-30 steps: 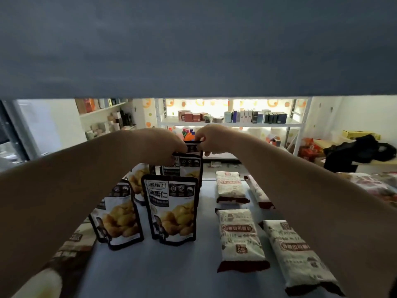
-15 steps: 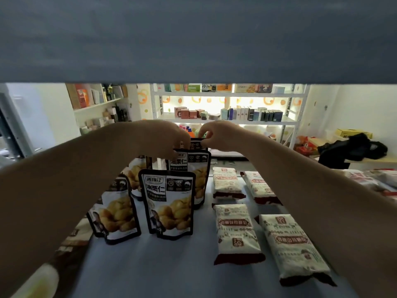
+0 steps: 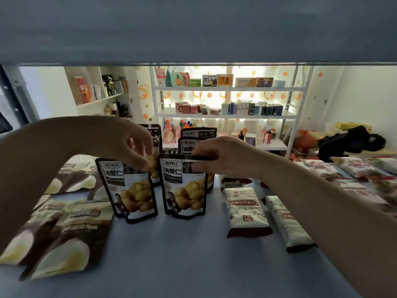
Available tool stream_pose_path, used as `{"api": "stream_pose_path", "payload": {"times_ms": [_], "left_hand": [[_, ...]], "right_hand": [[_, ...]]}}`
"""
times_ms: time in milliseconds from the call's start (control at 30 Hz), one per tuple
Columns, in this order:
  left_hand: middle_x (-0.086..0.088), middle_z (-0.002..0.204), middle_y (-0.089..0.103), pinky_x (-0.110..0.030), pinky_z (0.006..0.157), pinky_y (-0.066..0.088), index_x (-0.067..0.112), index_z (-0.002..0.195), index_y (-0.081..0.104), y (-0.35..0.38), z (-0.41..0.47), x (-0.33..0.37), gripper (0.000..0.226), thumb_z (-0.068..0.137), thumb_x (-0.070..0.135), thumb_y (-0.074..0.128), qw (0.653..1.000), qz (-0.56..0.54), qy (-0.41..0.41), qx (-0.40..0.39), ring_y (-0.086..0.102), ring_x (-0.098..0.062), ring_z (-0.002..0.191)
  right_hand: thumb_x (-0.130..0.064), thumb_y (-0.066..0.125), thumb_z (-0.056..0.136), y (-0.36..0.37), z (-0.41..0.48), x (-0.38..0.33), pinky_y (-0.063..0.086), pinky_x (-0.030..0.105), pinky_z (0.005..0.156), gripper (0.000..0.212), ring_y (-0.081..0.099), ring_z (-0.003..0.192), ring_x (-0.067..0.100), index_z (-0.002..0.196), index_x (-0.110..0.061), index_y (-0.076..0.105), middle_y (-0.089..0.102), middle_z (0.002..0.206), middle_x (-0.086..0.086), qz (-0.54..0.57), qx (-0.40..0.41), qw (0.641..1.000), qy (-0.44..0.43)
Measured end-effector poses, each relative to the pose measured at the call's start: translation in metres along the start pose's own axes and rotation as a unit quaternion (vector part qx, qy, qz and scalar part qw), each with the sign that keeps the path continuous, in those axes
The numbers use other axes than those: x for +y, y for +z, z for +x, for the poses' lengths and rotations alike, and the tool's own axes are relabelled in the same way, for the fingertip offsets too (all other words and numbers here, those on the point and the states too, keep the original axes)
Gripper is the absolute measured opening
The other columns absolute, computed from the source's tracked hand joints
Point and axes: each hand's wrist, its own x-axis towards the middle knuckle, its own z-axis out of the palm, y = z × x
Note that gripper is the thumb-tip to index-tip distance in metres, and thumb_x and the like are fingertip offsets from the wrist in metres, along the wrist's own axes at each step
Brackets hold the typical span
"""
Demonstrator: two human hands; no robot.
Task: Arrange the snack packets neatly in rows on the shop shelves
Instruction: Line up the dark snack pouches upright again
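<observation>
Entry: on the grey-blue shelf [image 3: 176, 259] we count two columns of black chestnut pouches, all upright with their faces toward us. The right hand [image 3: 217, 157] pinches the black top strip of the front right pouch [image 3: 184, 190], fingertips closed on it. That pouch stands on the shelf, and rear pouches [image 3: 198, 134] stand directly behind it. The left hand [image 3: 134, 145] hangs at the top right corner of the front left pouch [image 3: 131, 190], with its fingers curled downward and blurred. We cannot tell whether they grip the pouch or only touch it. A further pouch [image 3: 155, 134] stands behind, partly hidden by this hand. The two front pouches stand just beside each other with a narrow gap between them. To the right, white bar packets [image 3: 245, 209] lie flat in columns running toward the back. More of them lie further right, blurred. To the left, brown bags [image 3: 71, 233] lie flat, overlapping and at slanted angles. The underside of the upper board [image 3: 193, 29] fills the top of the view. Beyond the shelf a lit white rack [image 3: 225, 117] carries small boxes, and a dark garment [image 3: 352, 140] lies at far right.
</observation>
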Motion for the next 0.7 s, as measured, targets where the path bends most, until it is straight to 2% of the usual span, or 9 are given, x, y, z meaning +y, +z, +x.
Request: {"api": "stream_pose_path", "payload": {"times_ms": [67, 200, 300, 433, 533, 600, 700], "left_hand": [[0.015, 0.091, 0.068, -0.032, 0.078, 0.053, 0.038, 0.091, 0.064, 0.001, -0.010, -0.014, 0.027, 0.071, 0.047, 0.080, 0.998, 0.051, -0.008, -0.047, 0.064, -0.005, 0.086], [0.013, 0.083, 0.062, -0.029, 0.069, 0.045, 0.037, 0.081, 0.060, 0.016, -0.004, -0.030, 0.020, 0.078, 0.030, 0.078, 0.995, 0.093, 0.018, -0.017, 0.058, -0.004, 0.078], [0.008, 0.083, 0.060, -0.032, 0.070, 0.046, 0.029, 0.082, 0.059, 0.025, -0.001, -0.032, 0.016, 0.083, 0.024, 0.074, 0.994, 0.101, 0.049, 0.011, 0.057, -0.008, 0.079], [0.010, 0.080, 0.057, -0.030, 0.067, 0.041, 0.036, 0.075, 0.051, 0.033, 0.003, -0.028, 0.027, 0.085, 0.022, 0.073, 0.992, 0.081, 0.086, 0.042, 0.054, -0.006, 0.077], [0.008, 0.084, 0.060, -0.035, 0.074, 0.049, 0.029, 0.087, 0.061, 0.038, 0.007, -0.029, 0.015, 0.084, 0.021, 0.072, 0.991, 0.066, 0.098, 0.066, 0.058, -0.010, 0.081], [0.007, 0.083, 0.061, -0.032, 0.071, 0.048, 0.020, 0.092, 0.064, 0.043, 0.010, -0.028, 0.012, 0.084, 0.018, 0.073, 0.987, 0.056, 0.119, 0.089, 0.059, -0.013, 0.080], [0.010, 0.086, 0.058, -0.028, 0.073, 0.040, 0.021, 0.095, 0.063, 0.050, 0.014, -0.025, 0.017, 0.084, 0.015, 0.074, 0.985, 0.004, 0.135, 0.108, 0.056, -0.014, 0.081]], "right_hand": [[-0.042, 0.062, 0.093, 0.003, -0.004, -0.002, 0.046, 0.023, 0.068, 0.024, 0.061, 0.081, 0.006, 0.109, -0.027, 0.069, 0.068, 0.090, -0.010, 0.007, 0.009, 1.000, 0.003], [-0.041, 0.062, 0.094, 0.000, -0.013, -0.003, 0.049, 0.028, 0.075, 0.026, 0.061, 0.088, 0.008, 0.115, -0.027, 0.068, 0.067, 0.099, -0.009, 0.005, 0.007, 0.999, 0.039], [-0.043, 0.061, 0.094, -0.001, -0.020, -0.003, 0.040, 0.025, 0.067, 0.024, 0.054, 0.082, -0.004, 0.114, -0.032, 0.067, 0.059, 0.089, -0.021, -0.003, 0.009, 0.999, 0.053], [-0.046, 0.060, 0.094, -0.006, -0.028, -0.004, 0.036, 0.017, 0.068, 0.031, 0.051, 0.085, -0.003, 0.121, -0.033, 0.064, 0.054, 0.094, -0.025, -0.014, 0.011, 0.996, 0.082], [-0.044, 0.060, 0.094, -0.008, -0.032, -0.005, 0.040, 0.020, 0.070, 0.027, 0.056, 0.092, 0.006, 0.119, -0.033, 0.065, 0.061, 0.102, -0.013, -0.013, 0.007, 0.995, 0.094], [-0.044, 0.060, 0.094, -0.008, -0.034, -0.008, 0.039, 0.023, 0.068, 0.025, 0.055, 0.089, 0.004, 0.116, -0.035, 0.065, 0.059, 0.097, -0.018, -0.011, 0.012, 0.995, 0.103], [-0.041, 0.061, 0.094, -0.008, -0.036, -0.013, 0.036, 0.021, 0.064, 0.015, 0.052, 0.086, -0.004, 0.108, -0.040, 0.063, 0.055, 0.094, -0.024, -0.012, 0.016, 0.994, 0.112]]}}
